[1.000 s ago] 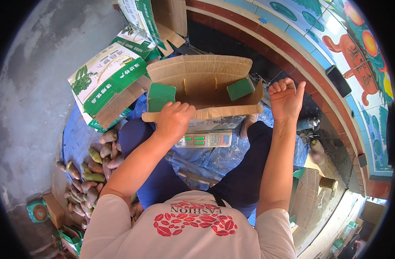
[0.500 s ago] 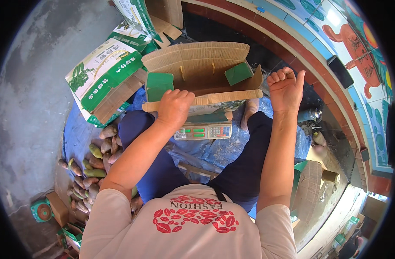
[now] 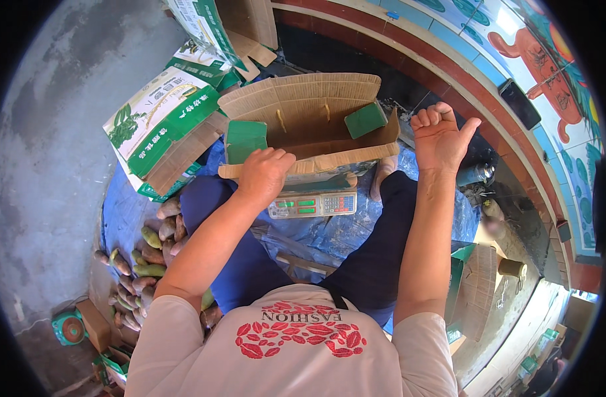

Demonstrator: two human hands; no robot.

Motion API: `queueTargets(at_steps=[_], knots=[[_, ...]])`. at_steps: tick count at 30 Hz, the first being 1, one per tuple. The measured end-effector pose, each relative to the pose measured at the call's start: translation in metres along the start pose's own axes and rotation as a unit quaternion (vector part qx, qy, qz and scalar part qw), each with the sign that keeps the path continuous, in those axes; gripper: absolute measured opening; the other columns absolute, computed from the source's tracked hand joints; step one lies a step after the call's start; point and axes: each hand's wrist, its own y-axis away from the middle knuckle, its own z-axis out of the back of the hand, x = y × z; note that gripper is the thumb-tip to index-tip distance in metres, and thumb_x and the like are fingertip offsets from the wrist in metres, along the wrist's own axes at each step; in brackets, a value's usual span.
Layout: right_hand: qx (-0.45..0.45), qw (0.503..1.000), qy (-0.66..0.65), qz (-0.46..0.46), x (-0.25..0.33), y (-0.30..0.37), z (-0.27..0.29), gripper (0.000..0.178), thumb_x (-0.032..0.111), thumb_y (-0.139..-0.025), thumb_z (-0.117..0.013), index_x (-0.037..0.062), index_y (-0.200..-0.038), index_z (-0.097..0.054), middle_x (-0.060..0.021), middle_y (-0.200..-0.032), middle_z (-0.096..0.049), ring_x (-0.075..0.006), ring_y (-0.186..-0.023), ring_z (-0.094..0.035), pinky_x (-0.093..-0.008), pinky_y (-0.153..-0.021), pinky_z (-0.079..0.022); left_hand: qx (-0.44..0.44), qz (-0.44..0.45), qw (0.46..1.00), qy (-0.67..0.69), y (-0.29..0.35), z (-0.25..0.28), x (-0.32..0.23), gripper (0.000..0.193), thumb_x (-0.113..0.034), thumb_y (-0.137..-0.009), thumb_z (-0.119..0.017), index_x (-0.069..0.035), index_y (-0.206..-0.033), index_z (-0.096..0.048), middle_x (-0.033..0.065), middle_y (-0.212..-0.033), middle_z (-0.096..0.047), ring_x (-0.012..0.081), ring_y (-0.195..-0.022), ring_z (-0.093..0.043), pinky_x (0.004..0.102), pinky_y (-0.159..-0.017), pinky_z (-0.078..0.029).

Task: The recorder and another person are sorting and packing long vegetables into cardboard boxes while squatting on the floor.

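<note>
An open cardboard box (image 3: 302,109) with brown inside walls, green end flaps and two yellow cord handles rests over a scale in front of me. My left hand (image 3: 266,173) is closed over the left part of its near edge, fingers curled on the cardboard. Just below the box shows the scale's panel (image 3: 313,204), with green displays and a keypad. My right hand (image 3: 438,140) is raised at the box's right end, apart from it. Its palm faces up, the fingers bend loosely and the thumb sticks out; nothing lies in it.
Long brownish and green root vegetables (image 3: 141,264) are heaped on the left. White-and-green cartons (image 3: 164,126) lean beyond them. Blue plastic sheeting (image 3: 382,225) covers the floor under my legs. Another carton (image 3: 475,291) stands at my right, and a tiled wall (image 3: 442,33) curves behind.
My right thumb has spread farther out from the fingers. The box's far flap sits slightly lower in view. My left hand stays on the near edge.
</note>
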Motion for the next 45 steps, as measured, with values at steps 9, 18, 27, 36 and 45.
queueTargets(at_steps=[9, 18, 27, 36, 45], knots=[[0.018, 1.0, 0.005, -0.009, 0.005, -0.001, 0.003, 0.076, 0.068, -0.09, -0.016, 0.0029, -0.074, -0.052, -0.0043, -0.062, -0.037, -0.0189, -0.062, -0.034, -0.0313, -0.063, -0.032, 0.005, -0.021, 0.999, -0.029, -0.003, -0.002, 0.0, 0.012, -0.001, -0.066, -0.058, -0.008, -0.075, -0.053, 0.0062, -0.069, -0.053, 0.026, -0.07, -0.057, 0.0376, -0.06, -0.043], [0.013, 1.0, 0.0, -0.003, 0.002, 0.0, 0.004, 0.072, 0.064, -0.092, -0.017, 0.0034, -0.074, -0.052, -0.0045, -0.061, -0.038, -0.0191, -0.062, -0.034, -0.0315, -0.063, -0.032, -0.036, -0.043, 0.996, -0.067, -0.009, -0.003, -0.005, 0.007, -0.006, -0.067, -0.054, -0.009, -0.07, -0.048, 0.0049, -0.066, -0.05, 0.0231, -0.066, -0.054, 0.0355, -0.06, -0.042], [0.019, 1.0, -0.008, -0.003, 0.002, 0.0, 0.008, 0.072, 0.065, -0.091, -0.017, 0.0049, -0.071, -0.051, -0.0031, -0.06, -0.038, -0.0179, -0.06, -0.034, -0.0313, -0.061, -0.032, -0.057, -0.033, 0.993, -0.101, -0.01, -0.007, -0.003, 0.007, -0.008, -0.068, -0.054, -0.01, -0.07, -0.048, 0.0045, -0.064, -0.048, 0.0225, -0.065, -0.053, 0.0354, -0.058, -0.041], [0.04, 0.999, -0.024, 0.014, 0.006, 0.001, 0.006, 0.074, 0.067, -0.09, -0.016, 0.0055, -0.071, -0.052, -0.0023, -0.059, -0.036, -0.0173, -0.059, -0.033, -0.0304, -0.059, -0.03, -0.051, -0.037, 0.994, -0.087, -0.009, -0.009, -0.001, 0.006, -0.007, -0.069, -0.054, -0.01, -0.071, -0.049, 0.0039, -0.064, -0.05, 0.0223, -0.064, -0.054, 0.0362, -0.058, -0.041], [0.043, 0.999, -0.018, 0.022, 0.013, 0.007, -0.002, 0.081, 0.067, -0.09, -0.017, -0.0002, -0.096, -0.062, -0.0004, -0.057, -0.03, -0.0142, -0.056, -0.027, -0.0275, -0.058, -0.027, 0.003, -0.016, 0.996, -0.082, -0.003, -0.002, -0.006, 0.025, -0.004, -0.062, -0.067, -0.008, -0.085, -0.056, 0.0054, -0.074, -0.057, 0.0242, -0.074, -0.057, 0.0366, -0.065, -0.042]])
